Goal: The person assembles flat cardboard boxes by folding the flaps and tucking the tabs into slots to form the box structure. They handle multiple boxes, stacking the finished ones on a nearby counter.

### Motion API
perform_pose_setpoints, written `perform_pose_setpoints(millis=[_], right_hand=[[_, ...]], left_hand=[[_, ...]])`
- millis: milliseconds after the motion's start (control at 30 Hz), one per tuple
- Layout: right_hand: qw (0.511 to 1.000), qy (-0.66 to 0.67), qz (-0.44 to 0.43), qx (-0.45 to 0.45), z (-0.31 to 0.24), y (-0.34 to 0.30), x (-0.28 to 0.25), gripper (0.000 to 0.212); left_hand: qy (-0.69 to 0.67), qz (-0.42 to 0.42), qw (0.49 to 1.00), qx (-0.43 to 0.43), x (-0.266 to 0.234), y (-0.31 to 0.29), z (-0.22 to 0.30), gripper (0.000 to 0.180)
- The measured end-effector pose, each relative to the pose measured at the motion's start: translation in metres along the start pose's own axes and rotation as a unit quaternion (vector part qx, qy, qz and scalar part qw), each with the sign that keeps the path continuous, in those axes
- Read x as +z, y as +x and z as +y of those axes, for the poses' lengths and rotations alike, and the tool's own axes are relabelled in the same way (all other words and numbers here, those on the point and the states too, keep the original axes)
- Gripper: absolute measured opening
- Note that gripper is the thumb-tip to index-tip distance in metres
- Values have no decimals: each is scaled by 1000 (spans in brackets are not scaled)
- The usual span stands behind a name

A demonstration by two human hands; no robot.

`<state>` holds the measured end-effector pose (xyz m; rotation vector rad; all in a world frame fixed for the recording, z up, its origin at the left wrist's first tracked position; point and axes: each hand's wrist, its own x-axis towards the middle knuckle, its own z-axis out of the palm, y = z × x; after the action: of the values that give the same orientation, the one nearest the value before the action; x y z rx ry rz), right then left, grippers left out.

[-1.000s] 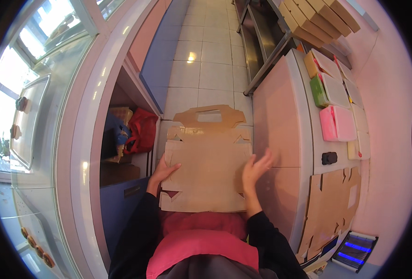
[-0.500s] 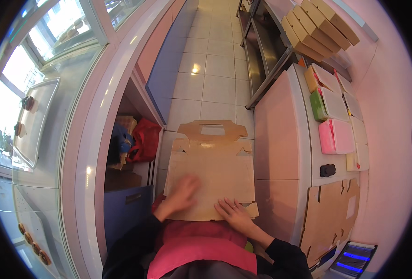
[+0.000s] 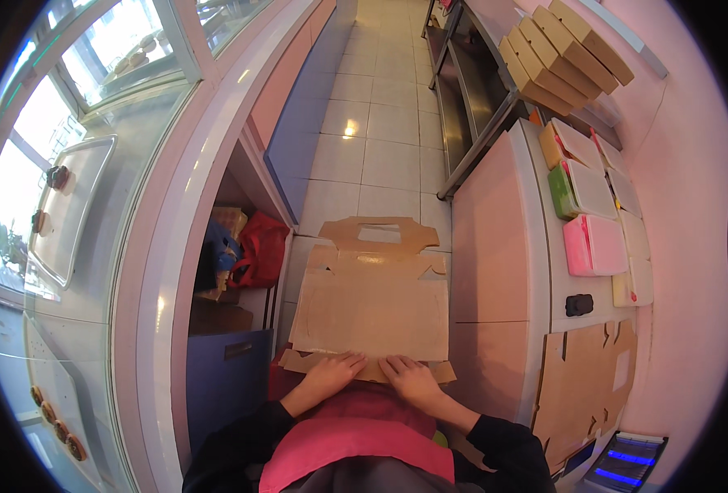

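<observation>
Left hand [image 3: 329,376] moved, loosely curled, onto cardboard flap [image 3: 370,370].

Underside of brown cardboard [image 3: 372,308] hidden

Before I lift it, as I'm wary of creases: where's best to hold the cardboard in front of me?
Probably by the left and right edges of the cardboard, coming in from both sides: it looks broad and fairly flat, while the far handle tab is narrower and slotted.
</observation>
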<state>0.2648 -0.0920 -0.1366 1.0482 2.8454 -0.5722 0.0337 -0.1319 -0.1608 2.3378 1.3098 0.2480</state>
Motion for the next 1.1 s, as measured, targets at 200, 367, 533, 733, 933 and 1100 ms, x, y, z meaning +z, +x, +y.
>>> perform_pose_setpoints(millis=[200,367,533,733,933,1100], right_hand=[[991,108,56,-53,26,1,-16,40],[973,226,37,-25,45,5,0,42],[891,28,289,350,57,26,-10,52],[781,427,132,437,111,24,38,55],[745,541,246,304,103,14,44,49],[770,502,279,276,94,9,34,50]], left_hand=[[-216,-52,975,-27,-30,0,-32,61],[-133,272,888,-347,24,14,-123,72],[-635,156,694,-302,15,17,-152,69],[-623,201,697,-293,35,22,-155,61],[-607,229,711,-273,12,18,-139,54],[-542,273,762,-227,-14,17,-122,54]])
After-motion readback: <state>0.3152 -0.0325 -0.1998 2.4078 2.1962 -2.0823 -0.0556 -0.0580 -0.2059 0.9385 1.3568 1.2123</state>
